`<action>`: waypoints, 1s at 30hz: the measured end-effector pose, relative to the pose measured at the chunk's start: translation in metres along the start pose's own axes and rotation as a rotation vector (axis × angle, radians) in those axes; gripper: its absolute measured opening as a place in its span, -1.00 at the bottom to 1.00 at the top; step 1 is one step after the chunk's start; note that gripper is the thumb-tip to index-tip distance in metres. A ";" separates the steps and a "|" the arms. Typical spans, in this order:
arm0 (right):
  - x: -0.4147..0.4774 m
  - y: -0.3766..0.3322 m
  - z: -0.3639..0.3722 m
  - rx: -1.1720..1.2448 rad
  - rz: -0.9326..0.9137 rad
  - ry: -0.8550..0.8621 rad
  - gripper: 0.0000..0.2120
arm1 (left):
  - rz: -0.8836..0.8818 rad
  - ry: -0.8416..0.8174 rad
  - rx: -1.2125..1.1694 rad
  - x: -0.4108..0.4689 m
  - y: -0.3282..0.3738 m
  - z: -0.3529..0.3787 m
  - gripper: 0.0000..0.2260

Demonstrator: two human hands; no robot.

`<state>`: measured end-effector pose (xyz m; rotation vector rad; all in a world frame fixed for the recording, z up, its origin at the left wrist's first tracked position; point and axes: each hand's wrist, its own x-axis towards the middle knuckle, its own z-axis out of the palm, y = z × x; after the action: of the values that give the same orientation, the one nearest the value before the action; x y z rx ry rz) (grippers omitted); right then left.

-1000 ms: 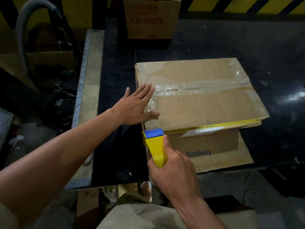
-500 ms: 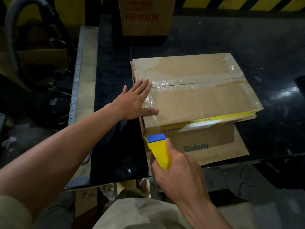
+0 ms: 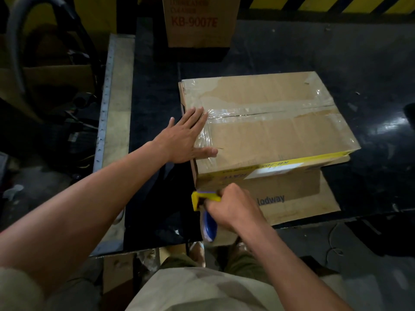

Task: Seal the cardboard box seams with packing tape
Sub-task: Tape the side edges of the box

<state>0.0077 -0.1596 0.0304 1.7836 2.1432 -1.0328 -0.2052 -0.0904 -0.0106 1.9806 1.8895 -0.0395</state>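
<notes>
While left hand (image 3: 184,140) flattens box (image 3: 269,131), right hand (image 3: 233,206) grips dispenser (image 3: 203,198).

A carton marked KB-9007E (image 3: 197,21) stands at the back of the black table (image 3: 314,52), a grey hose (image 3: 13,52) arches at left, and hazard stripes (image 3: 336,3) run behind.

The far cardboard box (image 3: 199,21) carries red print: "KB-9007E" reads clearly, while the two smaller lines above it are too blurred to make out. On the near face of the near cardboard box (image 3: 269,135), blue letters read "lodway", their start hidden behind the right hand (image 3: 233,205). Its yellow strip (image 3: 298,161) bears upside-down dark print beginning "KB-20", the rest unclear.
</notes>
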 end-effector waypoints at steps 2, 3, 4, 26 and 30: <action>-0.002 0.007 0.007 0.025 -0.010 -0.039 -0.57 | -0.001 0.003 0.008 0.000 0.000 -0.002 0.05; -0.005 0.010 0.007 0.047 -0.022 -0.030 -0.60 | -0.006 0.007 0.004 -0.001 0.001 -0.002 0.05; -0.009 0.013 0.004 0.073 -0.041 -0.017 -0.65 | -0.010 0.009 0.007 -0.002 0.001 -0.003 0.06; -0.013 0.087 -0.169 0.208 -0.187 0.365 -0.64 | -0.084 0.042 0.189 0.021 0.052 -0.045 -0.08; 0.005 0.119 -0.199 0.202 -0.177 0.397 -0.70 | -0.003 0.112 0.111 0.056 0.118 -0.046 -0.27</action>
<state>0.1737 -0.0314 0.1286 2.0685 2.5478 -1.0370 -0.0987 -0.0236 0.0471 2.0927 2.0007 -0.0358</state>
